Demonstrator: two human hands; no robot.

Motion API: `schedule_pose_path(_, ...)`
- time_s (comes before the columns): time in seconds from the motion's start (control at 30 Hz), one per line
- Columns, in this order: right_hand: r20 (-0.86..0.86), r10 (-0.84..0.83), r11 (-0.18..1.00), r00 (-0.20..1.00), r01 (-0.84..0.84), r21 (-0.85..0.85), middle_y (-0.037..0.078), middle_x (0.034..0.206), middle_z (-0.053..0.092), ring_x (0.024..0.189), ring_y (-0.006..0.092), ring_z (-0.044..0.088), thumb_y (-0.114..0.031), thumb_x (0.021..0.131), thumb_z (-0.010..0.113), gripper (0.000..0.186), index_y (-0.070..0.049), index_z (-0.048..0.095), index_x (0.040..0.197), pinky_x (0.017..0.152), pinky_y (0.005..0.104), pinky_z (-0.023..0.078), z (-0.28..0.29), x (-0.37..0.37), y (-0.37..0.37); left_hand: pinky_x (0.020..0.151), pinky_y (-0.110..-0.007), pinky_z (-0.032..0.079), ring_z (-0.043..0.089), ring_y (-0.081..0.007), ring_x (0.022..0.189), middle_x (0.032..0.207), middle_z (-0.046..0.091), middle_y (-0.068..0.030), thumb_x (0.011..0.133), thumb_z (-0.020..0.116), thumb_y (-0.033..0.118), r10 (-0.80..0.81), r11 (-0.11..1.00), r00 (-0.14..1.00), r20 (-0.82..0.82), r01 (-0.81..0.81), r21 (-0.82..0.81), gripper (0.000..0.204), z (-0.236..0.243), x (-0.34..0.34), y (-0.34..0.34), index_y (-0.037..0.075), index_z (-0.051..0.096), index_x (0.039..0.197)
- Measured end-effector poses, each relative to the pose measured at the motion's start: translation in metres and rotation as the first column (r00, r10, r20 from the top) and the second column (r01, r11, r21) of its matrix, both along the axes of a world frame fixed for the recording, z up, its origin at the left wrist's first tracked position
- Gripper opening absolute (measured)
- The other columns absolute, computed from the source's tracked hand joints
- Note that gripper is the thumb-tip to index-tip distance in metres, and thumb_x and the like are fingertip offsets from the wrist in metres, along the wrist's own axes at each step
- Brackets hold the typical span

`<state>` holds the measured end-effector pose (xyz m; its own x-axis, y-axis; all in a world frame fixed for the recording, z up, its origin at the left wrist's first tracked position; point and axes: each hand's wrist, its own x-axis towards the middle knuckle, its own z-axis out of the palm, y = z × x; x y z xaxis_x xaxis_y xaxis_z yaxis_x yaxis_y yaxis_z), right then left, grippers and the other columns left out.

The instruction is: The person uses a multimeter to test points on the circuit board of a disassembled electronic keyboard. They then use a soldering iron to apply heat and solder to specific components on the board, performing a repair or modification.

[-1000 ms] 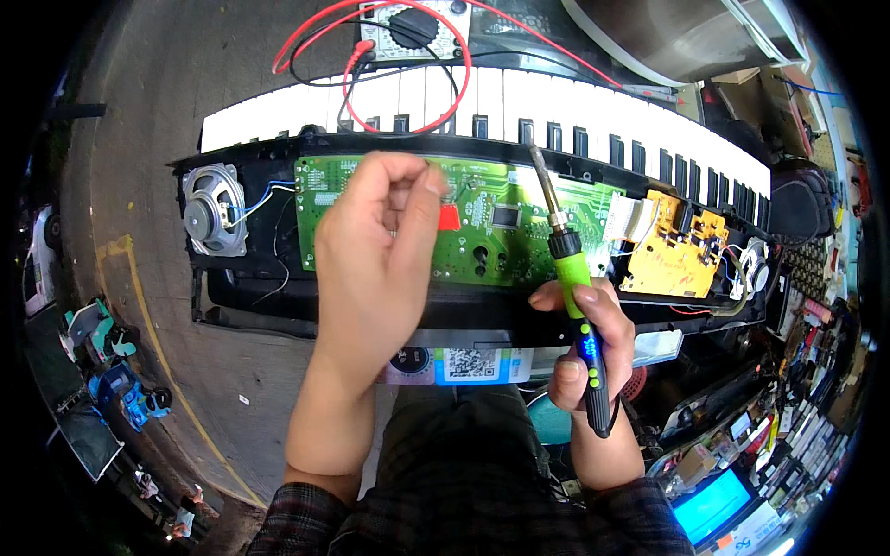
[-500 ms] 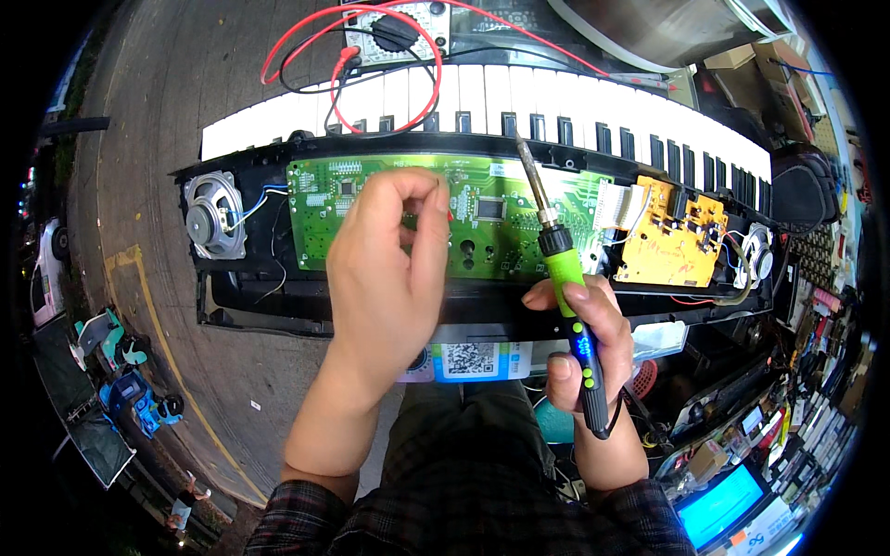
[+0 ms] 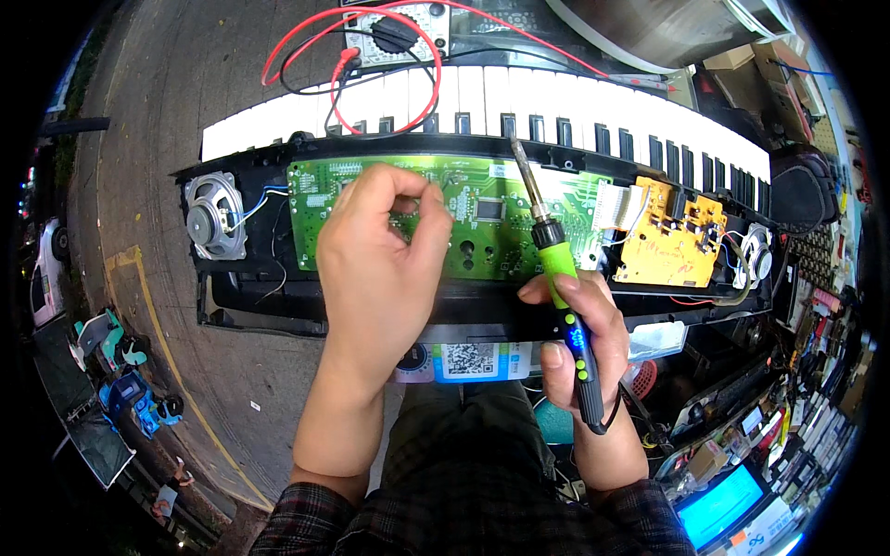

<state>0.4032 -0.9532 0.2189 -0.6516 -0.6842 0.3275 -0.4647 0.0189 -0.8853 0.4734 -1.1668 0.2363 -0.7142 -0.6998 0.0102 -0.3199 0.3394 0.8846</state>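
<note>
My left hand (image 3: 382, 246) hovers over the green circuit board (image 3: 505, 243) of an opened electronic keyboard, thumb and index finger pressed together in a pinch. Whatever lies between those fingertips, if anything, is hidden or too small to name. A green and black soldering iron (image 3: 561, 264) with a lit blue display is gripped in my right hand (image 3: 598, 320). Its metal tip points up and away, over the keyboard's black edge near the white keys (image 3: 473, 88). To the right of the green board sits an orange-yellow circuit board (image 3: 669, 246), joined to it by a pale ribbon cable (image 3: 614, 206).
Speakers sit at the left end (image 3: 215, 215) and right end (image 3: 756, 257) of the case. Looped red and black test leads (image 3: 438, 60) from a multimeter (image 3: 394, 35) lie across the keys. A metal drum-like container (image 3: 667, 32) stands at the back right. Stacked goods crowd the right side.
My left hand has shifted slightly left, still pinched. The soldering iron has moved a little left with my right hand. A red bit near my left fingertips no longer shows.
</note>
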Motion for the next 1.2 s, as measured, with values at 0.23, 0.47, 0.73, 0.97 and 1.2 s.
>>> schedule_pose_path(0.23,-0.010,-0.002,1.000,1.000,0.001,-0.006,0.018,0.108,0.078,0.097,0.0341,0.073,-0.022,0.096,0.077,0.049,0.002,0.065,0.137,0.090,0.0439,0.058,0.001,-0.001,0.000,0.068,-0.033,0.053,0.070,-0.0206,0.078,0.086,0.072,-0.0103,0.098,0.074,0.003,0.008,0.984,1.000,0.008,-0.006,-0.176,0.007,-0.001,-0.002,0.001,0.001,0.068,0.100)
schedule_pose_path(0.47,-0.016,0.003,1.000,1.000,-0.003,-0.007,0.018,0.108,0.078,0.097,0.0341,0.073,-0.023,0.097,0.077,0.050,0.001,0.064,0.139,0.089,0.0437,0.058,0.001,0.001,0.000,0.062,-0.025,0.051,0.066,-0.0095,0.075,0.088,0.074,-0.0079,0.104,0.072,0.004,0.034,0.995,0.994,-0.108,-0.023,0.100,0.007,-0.001,0.002,0.012,-0.002,0.069,0.106)
schedule_pose_path(0.73,-0.014,-0.001,1.000,1.000,0.001,-0.002,0.019,0.108,0.078,0.096,0.0340,0.073,-0.024,0.098,0.076,0.049,0.001,0.063,0.138,0.089,0.0434,0.058,-0.001,0.001,-0.001,0.077,-0.022,0.056,0.068,-0.0064,0.084,0.101,0.078,-0.0074,0.109,0.068,0.007,0.099,0.950,0.992,-0.077,-0.071,0.303,0.010,0.005,0.002,0.019,-0.002,0.068,0.112)
schedule_pose_path(0.97,0.039,0.001,0.998,0.999,0.001,-0.058,0.020,0.107,0.078,0.096,0.0341,0.073,-0.038,0.102,0.075,0.057,0.002,0.062,0.140,0.088,0.0432,0.058,-0.007,0.002,0.003,0.075,-0.021,0.054,0.066,-0.0055,0.082,0.099,0.075,-0.0060,0.108,0.068,0.007,0.058,0.966,0.996,-0.071,-0.038,0.254,0.010,0.003,0.001,0.006,-0.003,0.068,0.111)
schedule_pose_path(1.2,0.033,-0.005,0.998,0.999,0.007,-0.065,0.020,0.107,0.078,0.095,0.0336,0.073,-0.040,0.103,0.073,0.059,0.002,0.061,0.141,0.087,0.0431,0.058,-0.008,0.003,0.006,0.068,-0.021,0.046,0.058,-0.0041,0.075,0.089,0.067,0.0006,0.103,0.074,0.006,-0.134,0.991,0.990,-0.051,0.133,-0.011,0.008,0.005,-0.012,-0.018,-0.002,0.074,0.107)
